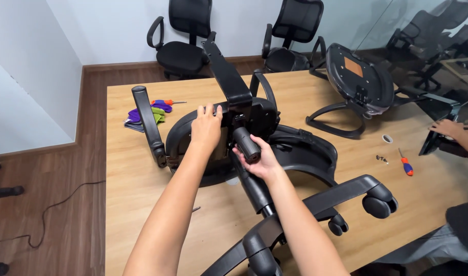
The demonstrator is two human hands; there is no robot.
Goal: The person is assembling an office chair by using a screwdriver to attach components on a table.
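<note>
An upturned black office chair point(295, 148) lies on the wooden table point(137, 194), its wheeled base point(346, 197) toward me. My left hand point(206, 128) rests flat on the underside of the seat, fingers touching the black mechanism plate point(257, 115). My right hand point(257, 158) is closed around the black gas-lift cylinder point(246, 144) where it meets the mechanism. A black back-support bar point(226, 71) sticks up and away from the seat. One armrest point(149, 125) stands up at the left.
A second upturned seat point(359, 79) sits at the table's back right. A red and blue screwdriver point(406, 165), small screws point(382, 159) and a tape roll point(387, 138) lie at the right. Another person's hand point(448, 128) is there. Purple and green cloths point(147, 115) lie at the left; chairs line the wall.
</note>
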